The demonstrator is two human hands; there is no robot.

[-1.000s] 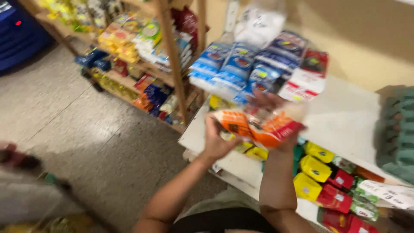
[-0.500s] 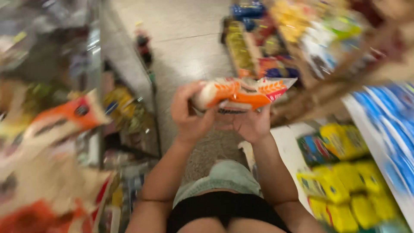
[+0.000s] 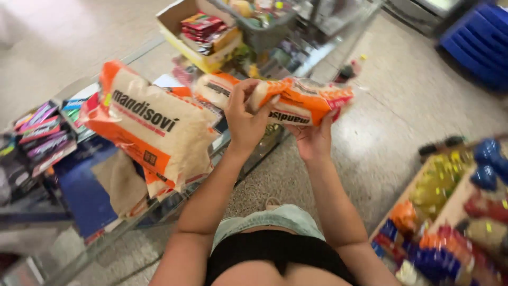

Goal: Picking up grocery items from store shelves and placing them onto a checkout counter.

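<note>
both hands, left hand [image 3: 244, 124] and right hand [image 3: 313, 140], grip the rice bag [image 3: 275, 100], seemingly lying crosswise, left-right.

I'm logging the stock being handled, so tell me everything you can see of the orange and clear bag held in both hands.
The orange and clear plastic bag of pale grains is soft, sealed and full, with orange ends and a clear middle that shows the contents. It lies roughly level at chest height above the speckled floor. The left hand grips over its top near the middle, and the right hand supports it from below. A second, similar bag rests close beside it.
</note>
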